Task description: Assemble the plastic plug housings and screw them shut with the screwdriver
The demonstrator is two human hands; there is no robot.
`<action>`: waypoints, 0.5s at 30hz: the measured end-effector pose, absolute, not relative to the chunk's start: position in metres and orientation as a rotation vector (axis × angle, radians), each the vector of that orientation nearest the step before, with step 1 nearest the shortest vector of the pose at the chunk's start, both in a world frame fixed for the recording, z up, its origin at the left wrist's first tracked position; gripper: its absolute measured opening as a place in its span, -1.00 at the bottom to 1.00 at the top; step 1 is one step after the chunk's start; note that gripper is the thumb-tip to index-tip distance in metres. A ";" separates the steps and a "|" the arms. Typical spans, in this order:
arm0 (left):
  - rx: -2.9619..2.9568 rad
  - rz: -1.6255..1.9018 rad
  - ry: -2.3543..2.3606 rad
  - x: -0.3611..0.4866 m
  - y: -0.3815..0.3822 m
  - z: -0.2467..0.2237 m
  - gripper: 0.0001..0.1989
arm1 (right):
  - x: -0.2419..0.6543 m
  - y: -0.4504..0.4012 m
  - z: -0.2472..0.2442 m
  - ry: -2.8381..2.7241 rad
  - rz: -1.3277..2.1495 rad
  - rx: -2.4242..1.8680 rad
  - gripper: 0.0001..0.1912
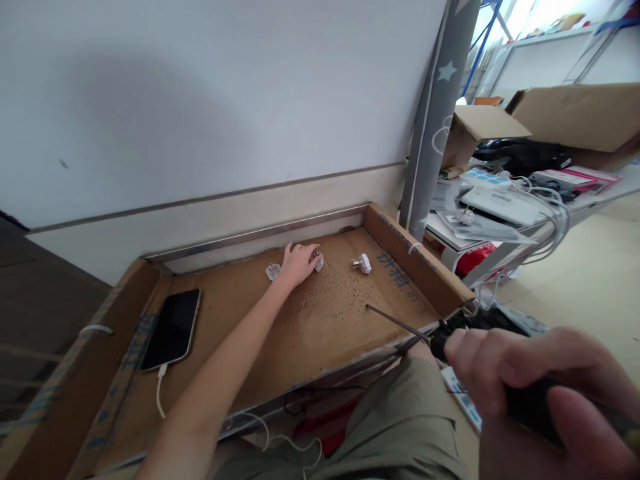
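Observation:
My left hand [299,263] reaches out over the cardboard-lined tray [260,363], its fingers closed at a small white plug [319,262]. Part of that plug is hidden by the fingers. Just left of the hand, another white plug [273,271] lies on the cardboard with its pins showing. A third white plug [365,264] rests on its side farther right, pins toward the left. Close to the camera, my right hand [520,373] is wrapped round the black handle of a screwdriver [400,323]. Its long thin shaft points left, with the tip over the pitted cardboard.
A phone [171,330] with a white cable lies at the tray's left. Raised cardboard walls [417,257] edge the tray. Behind it stands a white panel [225,100]. A grey post [433,127] and a cluttered table [500,207] with cables and boxes are at right.

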State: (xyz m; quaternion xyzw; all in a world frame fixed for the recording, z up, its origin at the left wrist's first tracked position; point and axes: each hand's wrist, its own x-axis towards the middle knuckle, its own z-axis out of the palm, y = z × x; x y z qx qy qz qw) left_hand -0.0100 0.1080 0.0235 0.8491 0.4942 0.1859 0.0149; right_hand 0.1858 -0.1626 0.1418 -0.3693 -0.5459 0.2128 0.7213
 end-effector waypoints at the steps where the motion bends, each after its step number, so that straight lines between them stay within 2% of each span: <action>1: 2.607 0.606 1.579 -0.013 0.108 0.022 -0.71 | 0.181 -0.163 0.140 -1.220 0.489 -0.763 -0.88; 7: 2.571 0.654 1.670 -0.022 0.099 0.014 -0.70 | 0.162 -0.173 0.130 -1.315 0.507 -0.757 -0.83; 15: 2.614 0.680 1.718 -0.023 0.097 0.011 -0.70 | 0.151 -0.168 0.138 -1.470 0.440 -0.717 -0.89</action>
